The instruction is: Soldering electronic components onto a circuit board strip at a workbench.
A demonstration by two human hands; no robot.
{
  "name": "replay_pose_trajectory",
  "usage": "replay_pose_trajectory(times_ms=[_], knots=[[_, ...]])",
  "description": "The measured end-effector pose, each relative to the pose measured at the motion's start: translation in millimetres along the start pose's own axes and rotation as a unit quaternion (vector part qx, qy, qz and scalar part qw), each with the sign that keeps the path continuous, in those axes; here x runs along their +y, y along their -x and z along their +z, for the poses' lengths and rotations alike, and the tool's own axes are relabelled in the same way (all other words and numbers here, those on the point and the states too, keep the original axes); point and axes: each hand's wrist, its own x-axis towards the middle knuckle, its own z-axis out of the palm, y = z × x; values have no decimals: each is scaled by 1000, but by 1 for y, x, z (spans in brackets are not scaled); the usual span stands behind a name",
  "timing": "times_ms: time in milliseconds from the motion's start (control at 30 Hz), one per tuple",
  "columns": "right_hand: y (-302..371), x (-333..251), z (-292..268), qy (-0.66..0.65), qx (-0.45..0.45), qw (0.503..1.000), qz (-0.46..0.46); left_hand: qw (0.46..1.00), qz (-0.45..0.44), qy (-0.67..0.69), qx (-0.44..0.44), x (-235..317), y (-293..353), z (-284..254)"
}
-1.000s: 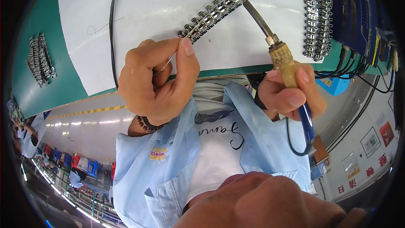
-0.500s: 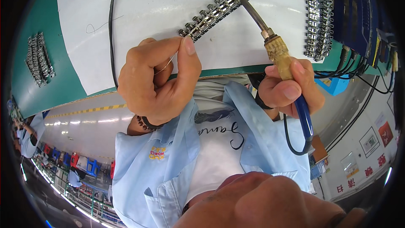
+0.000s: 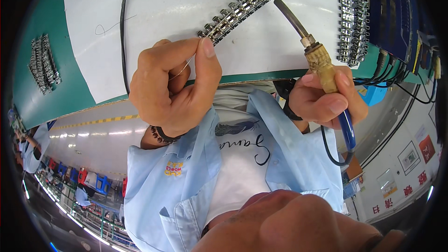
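Note:
A strip of shiny metal parts in a row lies slantwise on the white sheet. At its near end my left hand is closed in a pinch of thumb and forefinger. A thin solder wire runs through those fingers; whether they also grip the strip I cannot tell. My right hand is wrapped round the handle of a soldering iron with a tan collar and blue grip. The iron's tip points at the strip's far right end; whether it touches is not clear.
More metal strips lie side by side at the right, beside a dark blue box with black cables. Another bundle of strips rests on the green mat at the left. A black cable crosses the white sheet.
My right hand has drawn the soldering iron to the right and slightly nearer me, so its shaft no longer overlaps the strip. My left hand and the strip have barely moved.

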Motion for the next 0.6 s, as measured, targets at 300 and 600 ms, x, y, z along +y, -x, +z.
replay_pose_trajectory(times_ms=[300, 600], knots=[[0, 4, -2, -48, -44, 998, 8, 1000, 11, -2, 3, -1, 0, 2], [-5, 5, -2, -78, -70, 995, 0, 1000, 9, -11, -13, -1, -1, 0]])
